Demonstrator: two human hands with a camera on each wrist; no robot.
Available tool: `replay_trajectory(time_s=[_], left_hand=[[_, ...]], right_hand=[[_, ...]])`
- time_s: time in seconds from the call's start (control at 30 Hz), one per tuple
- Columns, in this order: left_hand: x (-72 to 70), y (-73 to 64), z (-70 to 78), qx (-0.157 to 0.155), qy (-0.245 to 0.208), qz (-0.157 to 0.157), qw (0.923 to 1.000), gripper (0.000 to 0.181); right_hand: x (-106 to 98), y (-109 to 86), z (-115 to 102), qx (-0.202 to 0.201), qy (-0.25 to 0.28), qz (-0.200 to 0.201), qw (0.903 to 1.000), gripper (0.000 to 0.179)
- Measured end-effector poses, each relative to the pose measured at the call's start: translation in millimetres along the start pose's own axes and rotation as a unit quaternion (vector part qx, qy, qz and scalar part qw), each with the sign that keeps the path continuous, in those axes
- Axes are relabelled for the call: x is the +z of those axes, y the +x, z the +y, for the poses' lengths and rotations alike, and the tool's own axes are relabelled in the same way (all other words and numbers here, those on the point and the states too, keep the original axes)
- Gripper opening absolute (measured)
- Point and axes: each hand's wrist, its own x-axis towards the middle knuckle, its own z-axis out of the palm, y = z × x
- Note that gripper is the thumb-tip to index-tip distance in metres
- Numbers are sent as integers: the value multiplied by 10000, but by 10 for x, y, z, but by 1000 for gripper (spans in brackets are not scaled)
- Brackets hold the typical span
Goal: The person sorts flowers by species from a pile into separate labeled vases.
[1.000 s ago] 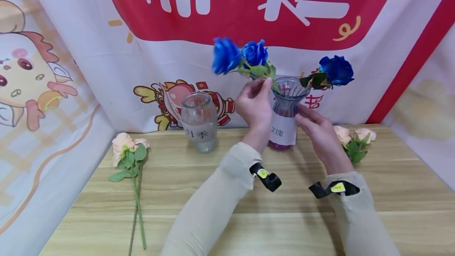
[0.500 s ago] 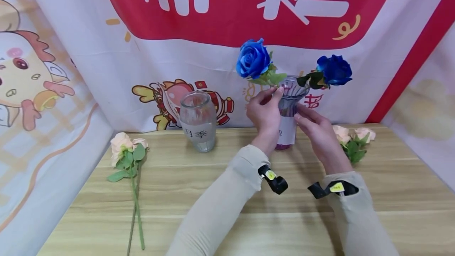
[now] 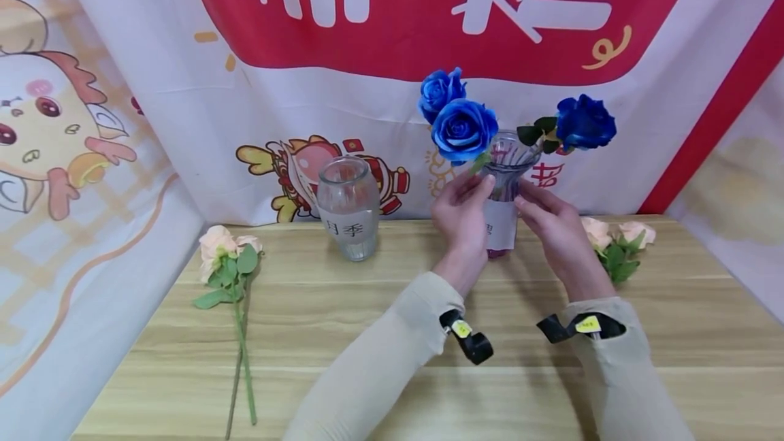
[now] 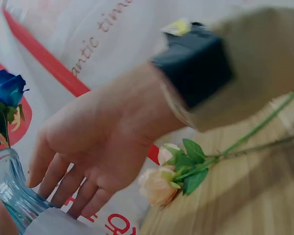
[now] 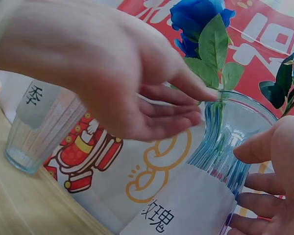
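A ribbed, bluish glass vase (image 3: pixel 510 172) with a white paper label stands at the back of the table. Two blue roses (image 3: pixel 464 129) lean out over its left side, and a darker blue rose (image 3: pixel 585 121) leans out to the right. My left hand (image 3: pixel 463 213) is at the vase's left side, its fingers loosely bent. In the right wrist view, one left fingertip is right at the rim and the rose stem runs down inside the glass. My right hand (image 3: pixel 557 233) touches the vase's right side with thumb and nearly straight fingers.
A second labelled glass vase (image 3: pixel 349 206) stands to the left. Peach roses (image 3: pixel 223 254) with long crossed stems lie at the table's left, and more peach roses (image 3: pixel 618 240) at the right behind my right arm. A printed cloth (image 3: pixel 392 107) hangs behind the wooden table (image 3: pixel 343 318).
The blue roses on the left have swung rightward and lower, with their stem now in the vase. My left hand has moved right and down along the vase. My right hand stays put.
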Motion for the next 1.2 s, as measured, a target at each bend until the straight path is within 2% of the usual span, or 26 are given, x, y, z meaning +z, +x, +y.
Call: replay_trajectory(time_s=[0.07, 0.13, 0.23, 0.37, 0.47, 0.57, 0.63, 0.73, 0.83, 0.97, 1.07, 1.2], left_hand=[[-107, -49, 53, -72, 211, -45, 9997, 28], [-239, -100, 129, -144, 639, -137, 9978, 27], [-446, -155, 267, -75, 1314, -380, 9906, 30], [-723, -139, 507, 642, 2171, -683, 9716, 37], [-918, -53, 699, 1526, 2626, -797, 9494, 41], [-1085, 77, 882, 2229, 2942, -711, 9267, 46], [-1184, 182, 990, 2498, 2975, -559, 9198, 48], [-1338, 345, 1139, 2648, 3066, -308, 9138, 53], [-1486, 492, 1249, 2502, 3214, -108, 9132, 60], [-1652, 681, 1332, 2037, 3498, -12, 9144, 68], [-1745, 808, 1347, 1602, 3571, -116, 9202, 72], [-1817, 923, 1323, 908, 3549, -458, 9294, 79]], right_hand=[[10, 4, 1, -17, 26, -29, 10000, 69], [11, 1, -1, -19, 47, -60, 10000, 69], [-5, -4, -7, -23, 89, -85, 9999, 69], [-27, -6, -19, -15, 20, -103, 9999, 70], [-32, -4, -18, 7, -86, -124, 9999, 72], [-27, -9, -14, 37, -63, -138, 9999, 72], [-19, -10, -13, 50, -12, -151, 9999, 73], [0, -2, -8, 35, 81, -172, 9998, 72], [12, 10, -1, 22, 105, -199, 9997, 72], [22, 15, -4, 40, 50, -204, 9998, 72], [15, 12, -5, 11, 55, -196, 9998, 72], [-8, -2, -1, 26, 83, -157, 9998, 71]])
